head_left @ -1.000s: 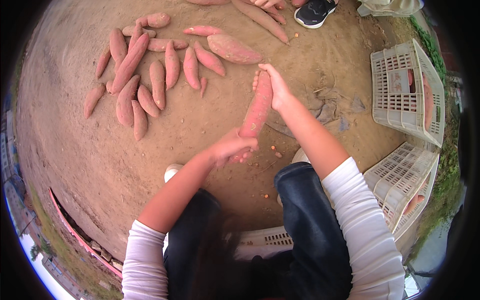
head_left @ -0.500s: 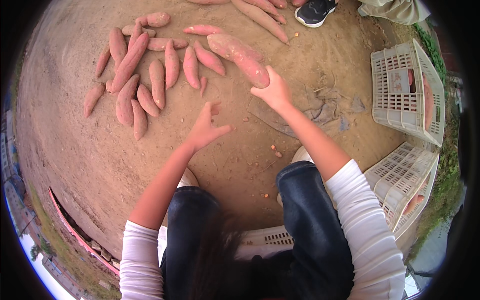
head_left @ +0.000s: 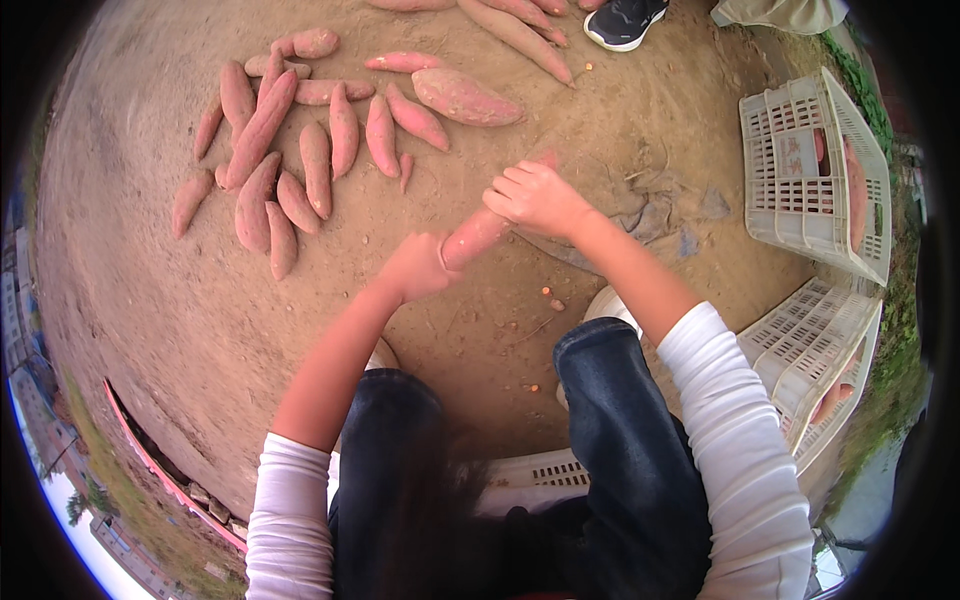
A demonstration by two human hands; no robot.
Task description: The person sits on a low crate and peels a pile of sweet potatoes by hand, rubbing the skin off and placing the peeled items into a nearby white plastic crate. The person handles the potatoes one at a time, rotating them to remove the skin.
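Between my two hands is a reddish-pink sweet potato [head_left: 474, 238], held at a slant above the dirt ground. My right hand [head_left: 541, 198] is wrapped round its upper part, and a tip sticks out past the fingers. My left hand [head_left: 418, 266] closes on the lower end, a little blurred by motion. Beyond my hands a thick sweet potato [head_left: 466, 97] lies on the soil. To its left several more are spread, such as a long one [head_left: 262, 130] resting across others.
Two pale plastic crates [head_left: 815, 180] with sweet potatoes inside stand at the right, tilted. A crumpled grey cloth [head_left: 655, 215] lies on the soil before them. Another person's black shoe [head_left: 625, 22] is at the top. A white crate [head_left: 535, 470] shows between my legs.
My right hand has drawn a sweet potato back toward me, away from the thick one. My left hand, open before, has closed on its lower end.
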